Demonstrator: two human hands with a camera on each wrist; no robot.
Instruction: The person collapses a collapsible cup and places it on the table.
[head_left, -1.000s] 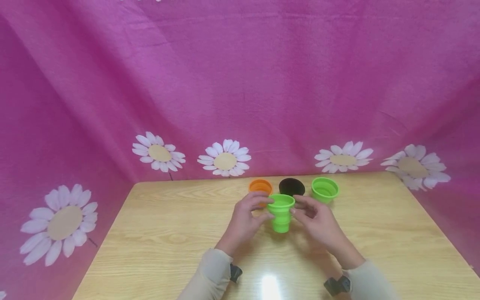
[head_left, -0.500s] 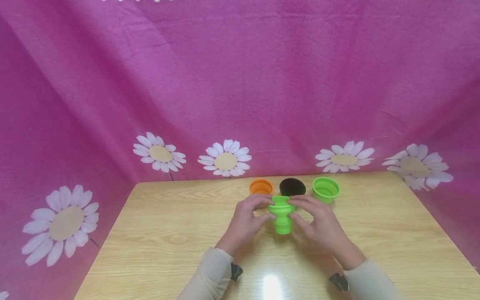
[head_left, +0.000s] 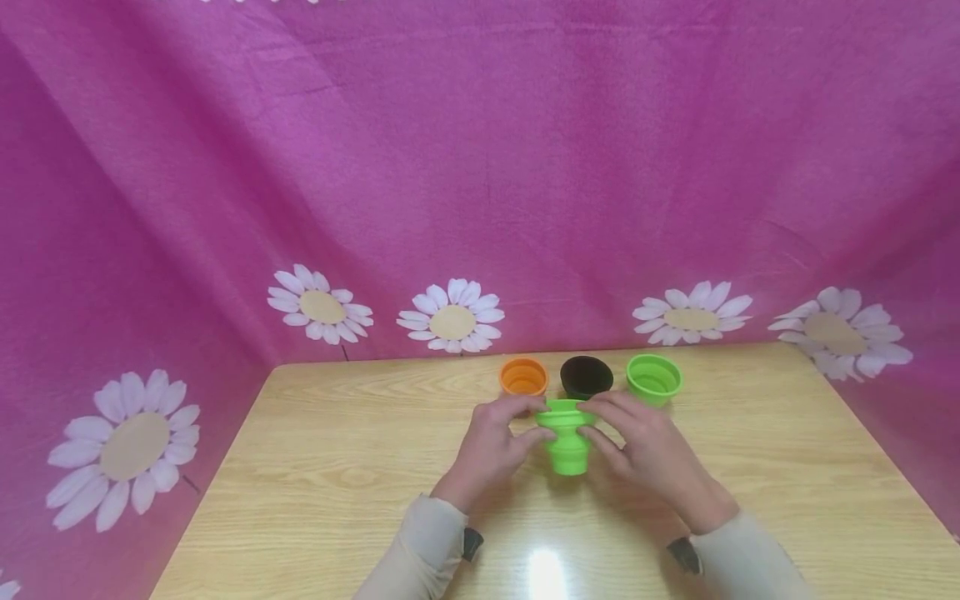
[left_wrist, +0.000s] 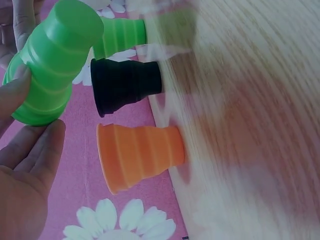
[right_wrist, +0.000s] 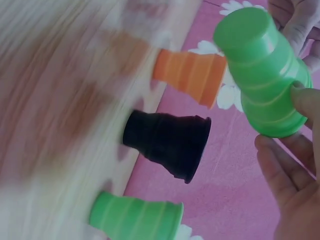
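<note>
A light green collapsible cup with stepped rings is held between both hands, raised over the table. My left hand pinches its left side, thumb on the outer wall and fingers at the rim. On the other side my right hand pinches it the same way. Both wrist views show the cup tilted, its closed base toward the cameras. Behind it stand three more such cups, mouths up: an orange cup, a black cup and a second green cup.
The wooden table reaches back to a pink cloth printed with white daisies. The three standing cups form a row near the table's back edge. A bright light reflection lies on the tabletop in front of the hands.
The cup in both hands has come slightly lower and nearer, and its rim looks squeezed narrower front to back. The right fingers have moved over the rim. The standing cups have stayed put.
</note>
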